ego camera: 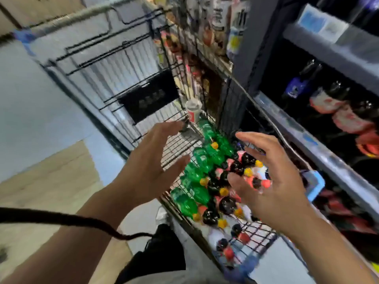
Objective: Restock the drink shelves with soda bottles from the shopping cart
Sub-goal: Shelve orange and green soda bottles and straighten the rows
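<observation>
A black wire shopping cart (114, 58) fills the middle of the blurred view. Several green soda bottles (200, 160) with yellow caps and dark cola bottles (227, 203) with red and yellow caps lie in its near end. My left hand (151, 160) hovers above the cart's left side, fingers spread and holding nothing. Over the cola bottles hangs my right hand (270, 181), fingers relaxed and holding nothing. The drink shelves (320, 144) run along the right, with dark bottles (338, 111) bearing red labels lying on them.
A white cup (193, 111) with a red label stands in the cart beyond the green bottles. A black plate (147, 97) hangs on the cart's far wall. More stocked shelves (205, 37) rise behind the cart. Pale floor (41, 111) lies to the left.
</observation>
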